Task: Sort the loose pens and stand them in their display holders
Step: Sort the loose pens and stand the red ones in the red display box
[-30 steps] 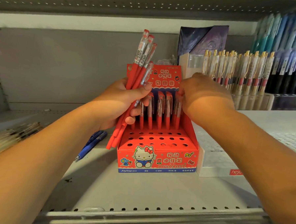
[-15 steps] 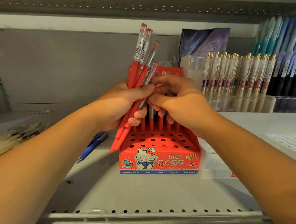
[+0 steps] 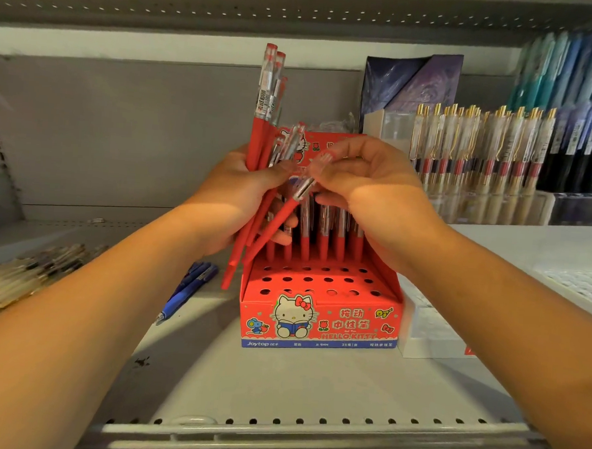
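Note:
A red cardboard display holder [image 3: 318,320] with rows of holes stands mid-shelf. Several red pens [image 3: 323,237] stand in its back row. My left hand [image 3: 236,195] grips a bunch of red pens [image 3: 263,126] upright, just left of the holder. My right hand [image 3: 368,190] pinches the clear upper end of a single red pen [image 3: 281,220], which slants down to the left, apart from the bunch, above the holder's back row.
Two blue pens [image 3: 188,287] lie on the shelf left of the holder. A heap of loose clear and gold pens [image 3: 21,275] lies at far left. Gold-clip pens [image 3: 480,148] and blue pens [image 3: 576,84] stand in holders at right. A white box [image 3: 429,331] adjoins the red holder.
My right hand left the holder's back row, came to the bunch in my left hand and drew one red pen out of it. The left hand stayed in place.

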A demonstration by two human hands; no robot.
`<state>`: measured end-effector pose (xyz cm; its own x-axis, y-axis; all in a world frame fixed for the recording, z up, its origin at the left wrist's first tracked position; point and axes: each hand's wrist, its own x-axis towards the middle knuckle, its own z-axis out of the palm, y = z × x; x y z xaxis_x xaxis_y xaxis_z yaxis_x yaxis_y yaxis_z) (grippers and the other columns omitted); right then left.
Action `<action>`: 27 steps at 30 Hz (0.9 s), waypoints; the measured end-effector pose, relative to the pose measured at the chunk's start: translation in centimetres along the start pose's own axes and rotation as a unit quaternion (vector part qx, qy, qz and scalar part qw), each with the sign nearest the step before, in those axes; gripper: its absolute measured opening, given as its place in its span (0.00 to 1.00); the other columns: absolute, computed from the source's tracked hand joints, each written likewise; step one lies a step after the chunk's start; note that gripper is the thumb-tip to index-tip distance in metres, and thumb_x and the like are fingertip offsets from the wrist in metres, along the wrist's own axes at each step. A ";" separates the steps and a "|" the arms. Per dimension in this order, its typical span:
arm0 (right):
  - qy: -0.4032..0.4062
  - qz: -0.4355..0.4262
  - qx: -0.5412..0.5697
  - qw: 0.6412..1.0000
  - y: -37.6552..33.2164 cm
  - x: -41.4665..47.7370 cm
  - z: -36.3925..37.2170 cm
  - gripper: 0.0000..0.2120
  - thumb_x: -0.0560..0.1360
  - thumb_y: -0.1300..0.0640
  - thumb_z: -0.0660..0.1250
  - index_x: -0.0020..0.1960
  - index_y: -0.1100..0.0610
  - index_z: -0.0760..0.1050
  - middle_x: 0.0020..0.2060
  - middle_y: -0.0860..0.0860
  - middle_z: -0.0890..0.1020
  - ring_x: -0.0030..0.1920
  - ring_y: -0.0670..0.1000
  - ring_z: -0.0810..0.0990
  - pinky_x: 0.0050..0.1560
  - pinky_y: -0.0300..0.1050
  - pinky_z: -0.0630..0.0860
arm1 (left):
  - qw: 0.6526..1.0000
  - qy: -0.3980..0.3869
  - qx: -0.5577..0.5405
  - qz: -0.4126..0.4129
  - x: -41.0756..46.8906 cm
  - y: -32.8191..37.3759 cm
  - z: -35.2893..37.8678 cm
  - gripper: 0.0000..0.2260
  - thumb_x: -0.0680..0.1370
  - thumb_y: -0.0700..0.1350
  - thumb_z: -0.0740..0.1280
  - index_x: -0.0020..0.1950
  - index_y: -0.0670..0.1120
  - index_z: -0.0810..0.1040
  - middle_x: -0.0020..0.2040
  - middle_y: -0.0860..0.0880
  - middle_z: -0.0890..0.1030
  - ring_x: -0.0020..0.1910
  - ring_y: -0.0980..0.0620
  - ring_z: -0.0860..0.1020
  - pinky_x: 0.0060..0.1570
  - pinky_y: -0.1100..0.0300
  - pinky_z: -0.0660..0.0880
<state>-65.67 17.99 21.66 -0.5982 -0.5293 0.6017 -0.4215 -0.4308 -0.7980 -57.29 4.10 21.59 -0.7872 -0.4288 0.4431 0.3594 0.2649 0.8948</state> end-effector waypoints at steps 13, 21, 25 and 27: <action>0.076 -0.068 -0.131 0.986 1.8 1.0 0.4 0.16 0.74 0.62 0.73 0.43 0.46 0.68 0.37 0.54 0.77 0.39 0.57 0.83 0.34 0.56 0.83 | 0.995 0.045 0.061 0.063 0.6 -0.1 -0.6 0.05 0.82 0.43 0.65 0.47 0.52 0.73 0.31 0.47 0.76 0.21 0.53 0.65 0.20 0.64 0.64; 0.044 -0.101 -0.178 0.978 2.8 0.5 1.0 0.18 0.71 0.60 0.76 0.42 0.44 0.69 0.37 0.48 0.77 0.32 0.49 0.80 0.26 0.49 0.80 | 0.997 0.036 0.051 0.052 0.6 -0.2 -0.3 0.05 0.82 0.43 0.65 0.57 0.45 0.74 0.29 0.49 0.76 0.20 0.53 0.65 0.20 0.64 0.64; 0.048 -0.139 -0.227 0.963 2.7 0.3 1.3 0.20 0.69 0.57 0.78 0.46 0.47 0.66 0.35 0.45 0.76 0.32 0.51 0.78 0.34 0.53 0.79 | 0.997 0.047 0.024 0.057 0.5 0.0 -0.3 0.08 0.82 0.43 0.65 0.59 0.42 0.73 0.29 0.50 0.76 0.19 0.53 0.65 0.20 0.65 0.63; 0.032 -0.152 -0.228 0.961 2.7 0.3 1.2 0.20 0.69 0.57 0.78 0.44 0.45 0.66 0.33 0.46 0.76 0.30 0.49 0.77 0.34 0.52 0.79 | 0.997 0.050 0.016 0.056 0.5 0.1 -0.3 0.09 0.82 0.43 0.65 0.60 0.41 0.73 0.29 0.49 0.75 0.20 0.53 0.65 0.20 0.65 0.63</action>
<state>-66.13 15.76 19.67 -0.4346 -0.3767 0.8181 -0.8300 -0.1850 -0.5262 -57.45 3.63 21.95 -0.6891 -0.4786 0.5442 0.4248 0.3416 0.8383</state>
